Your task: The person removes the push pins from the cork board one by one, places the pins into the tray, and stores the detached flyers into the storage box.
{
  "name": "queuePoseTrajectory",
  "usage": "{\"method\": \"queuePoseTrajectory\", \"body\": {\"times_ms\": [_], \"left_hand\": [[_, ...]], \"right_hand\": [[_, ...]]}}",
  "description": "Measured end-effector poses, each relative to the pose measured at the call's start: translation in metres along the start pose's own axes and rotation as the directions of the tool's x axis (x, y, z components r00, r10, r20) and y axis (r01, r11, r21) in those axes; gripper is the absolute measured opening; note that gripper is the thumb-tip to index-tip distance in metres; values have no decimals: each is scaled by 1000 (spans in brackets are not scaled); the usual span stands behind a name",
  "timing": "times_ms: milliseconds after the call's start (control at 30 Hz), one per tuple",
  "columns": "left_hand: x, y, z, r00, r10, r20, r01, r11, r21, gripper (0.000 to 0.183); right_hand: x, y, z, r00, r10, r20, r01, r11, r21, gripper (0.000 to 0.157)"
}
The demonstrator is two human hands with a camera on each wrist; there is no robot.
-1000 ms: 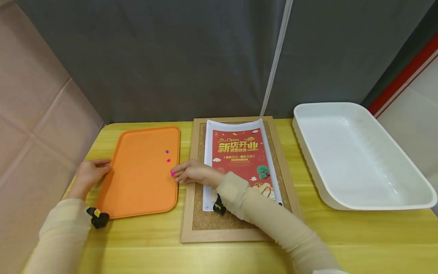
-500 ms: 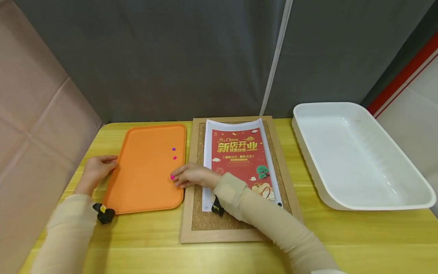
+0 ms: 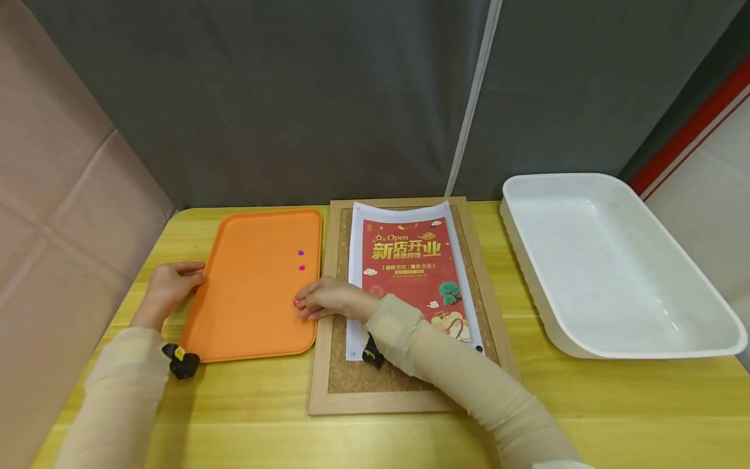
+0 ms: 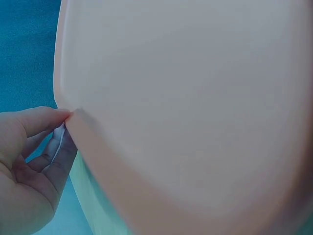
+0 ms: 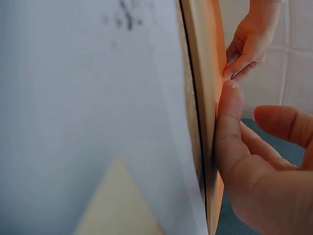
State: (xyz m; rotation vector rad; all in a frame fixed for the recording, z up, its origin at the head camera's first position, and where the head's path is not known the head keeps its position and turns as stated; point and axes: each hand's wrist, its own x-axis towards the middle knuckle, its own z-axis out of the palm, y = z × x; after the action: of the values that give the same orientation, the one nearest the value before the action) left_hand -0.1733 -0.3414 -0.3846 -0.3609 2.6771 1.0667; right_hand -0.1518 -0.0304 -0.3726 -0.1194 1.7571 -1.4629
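An orange tray (image 3: 252, 286) lies on the table left of a cork board. My left hand (image 3: 166, 290) pinches the tray's left rim between thumb and fingers, closely seen in the left wrist view. My right hand (image 3: 328, 298) reaches over the board's left edge to the tray's right side. A tiny pink round piece (image 3: 296, 303) shows at its fingertips, partly hidden. In the right wrist view thumb and forefinger stand apart, and I cannot tell whether the piece is gripped. Another pink round piece (image 3: 301, 268) and a purple one (image 3: 301, 253) lie on the tray.
The wood-framed cork board (image 3: 387, 384) carries a red poster (image 3: 404, 260) with a white margin, its top edge bowed. A black dot sits at the poster's lower right corner. A deep white tub (image 3: 609, 273) stands at right. A grey curtain (image 3: 293, 104) hangs behind.
The orange tray has slid right and slightly away from me, with my left hand on its rim. My right hand has stayed nearly in place; the pink piece at its fingertips is now more hidden.
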Motion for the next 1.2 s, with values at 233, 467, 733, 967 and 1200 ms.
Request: {"method": "queuePoseTrajectory", "body": {"times_ms": [233,467,733,967,1200], "left_hand": [[-1,2,-1,1000,17,-7,-17,1000,9,46],[-2,3,1,998,49,-34,-47,998,46,45],[-4,6,7,997,39,-62,-34,996,88,43],[-8,23,13,986,72,-150,-45,983,175,46],[-13,69,34,965,203,-165,-172,968,184,43]], "right_hand": [[-3,1,-3,1000,-25,9,25,1000,8,35],[-16,-2,-20,998,-58,20,59,998,-13,35],[-39,-5,-49,997,-75,-18,73,995,-64,36],[-68,-3,-78,990,-112,-80,104,989,-101,38],[-100,3,-103,978,-141,-155,121,984,-133,37]]}}
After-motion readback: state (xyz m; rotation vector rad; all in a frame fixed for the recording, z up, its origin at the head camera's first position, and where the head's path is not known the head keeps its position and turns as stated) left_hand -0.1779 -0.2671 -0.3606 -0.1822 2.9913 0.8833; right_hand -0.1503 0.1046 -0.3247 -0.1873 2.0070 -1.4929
